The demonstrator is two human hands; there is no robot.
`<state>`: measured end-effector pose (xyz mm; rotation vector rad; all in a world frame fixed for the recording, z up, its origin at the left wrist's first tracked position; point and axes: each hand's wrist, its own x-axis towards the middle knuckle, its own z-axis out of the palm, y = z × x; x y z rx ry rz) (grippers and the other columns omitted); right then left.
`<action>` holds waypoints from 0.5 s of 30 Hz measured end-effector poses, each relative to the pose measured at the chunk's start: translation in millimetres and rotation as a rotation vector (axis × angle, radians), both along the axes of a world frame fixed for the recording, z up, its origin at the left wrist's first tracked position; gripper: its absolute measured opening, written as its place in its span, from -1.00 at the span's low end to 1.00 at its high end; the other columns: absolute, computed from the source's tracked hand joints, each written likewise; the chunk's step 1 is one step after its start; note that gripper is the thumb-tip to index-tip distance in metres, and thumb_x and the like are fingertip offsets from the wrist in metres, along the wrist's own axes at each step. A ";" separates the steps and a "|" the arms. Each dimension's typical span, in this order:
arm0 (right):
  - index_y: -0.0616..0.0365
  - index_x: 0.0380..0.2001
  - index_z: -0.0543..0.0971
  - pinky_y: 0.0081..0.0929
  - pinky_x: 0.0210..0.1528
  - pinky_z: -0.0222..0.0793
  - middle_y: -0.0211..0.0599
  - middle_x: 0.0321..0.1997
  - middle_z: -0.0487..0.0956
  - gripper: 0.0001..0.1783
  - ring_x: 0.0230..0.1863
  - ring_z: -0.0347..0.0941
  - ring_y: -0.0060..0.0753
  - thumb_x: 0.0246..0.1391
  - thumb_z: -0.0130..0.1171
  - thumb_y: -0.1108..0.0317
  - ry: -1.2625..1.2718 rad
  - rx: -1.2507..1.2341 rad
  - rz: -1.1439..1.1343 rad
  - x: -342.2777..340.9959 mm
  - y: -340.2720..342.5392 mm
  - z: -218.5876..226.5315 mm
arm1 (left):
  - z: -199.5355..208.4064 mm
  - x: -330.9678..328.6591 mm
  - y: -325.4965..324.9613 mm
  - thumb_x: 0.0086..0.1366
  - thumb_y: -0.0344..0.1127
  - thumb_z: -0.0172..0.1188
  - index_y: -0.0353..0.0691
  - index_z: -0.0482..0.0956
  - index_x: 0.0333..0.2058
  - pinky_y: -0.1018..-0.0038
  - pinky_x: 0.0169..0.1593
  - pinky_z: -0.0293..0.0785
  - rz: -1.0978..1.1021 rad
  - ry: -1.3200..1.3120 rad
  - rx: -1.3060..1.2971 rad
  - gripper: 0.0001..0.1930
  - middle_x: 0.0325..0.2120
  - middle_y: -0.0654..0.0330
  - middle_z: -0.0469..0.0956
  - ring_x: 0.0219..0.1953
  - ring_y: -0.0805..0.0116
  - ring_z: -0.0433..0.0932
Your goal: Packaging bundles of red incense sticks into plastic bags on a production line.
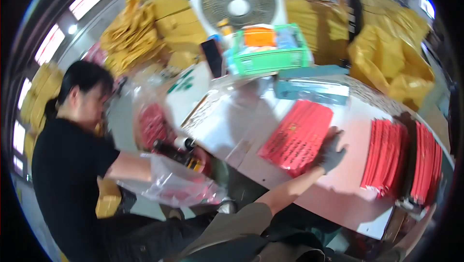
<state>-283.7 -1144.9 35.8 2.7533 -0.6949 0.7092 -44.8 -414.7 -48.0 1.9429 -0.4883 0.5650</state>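
Observation:
A stack of flat red packets with dark printing (297, 138) lies on the white table before me. My left hand (332, 154), in a grey glove, is at the stack's right side, its fingers stretched out and spread. Far to the right, my right hand (441, 192) is at the outer side of a row of red packets (425, 163); it is blurred near the rim and its fingers are mostly hidden. Another row of red packets (384, 155) stands just left of that one, with a dark gap between them.
A teal box (311, 89) and a green basket (270, 63) stand behind the stack, with a phone (212, 58) and a fan (239, 1) beyond. At left, a co-worker (72, 165) handles a clear plastic bag (179, 180). Yellow sacks (386, 59) line the back.

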 end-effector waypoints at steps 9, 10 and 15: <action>0.25 0.22 0.18 -0.46 0.26 0.06 -0.11 0.23 0.31 -0.18 0.25 0.20 -0.32 0.04 0.15 -0.04 -0.082 0.757 0.159 103.9 344.7 71.1 | 26.7 24.0 -21.9 0.12 -0.25 0.25 -0.40 0.32 0.03 0.32 0.07 0.29 -0.226 0.156 0.030 -0.45 0.00 -0.11 0.34 -0.02 0.07 0.38; 0.29 0.18 0.24 -0.41 0.23 0.12 -0.03 0.20 0.34 -0.10 0.21 0.27 -0.18 -0.06 0.17 -0.17 -0.062 0.704 0.178 113.6 371.1 80.2 | 24.8 26.7 -25.7 0.13 -0.21 0.24 -0.41 0.31 0.05 0.31 0.08 0.29 -0.240 0.218 0.031 -0.43 0.02 -0.13 0.33 0.00 0.04 0.37; 0.34 0.15 0.24 -0.32 0.20 0.16 0.21 0.15 0.30 -0.11 0.19 0.24 0.06 -0.02 0.11 -0.20 0.008 0.616 0.335 159.0 458.0 64.8 | 18.3 39.8 -35.3 0.12 -0.09 0.22 -0.43 0.30 0.06 0.25 0.16 0.23 -0.264 0.001 0.239 -0.36 0.04 -0.23 0.31 0.11 -0.08 0.29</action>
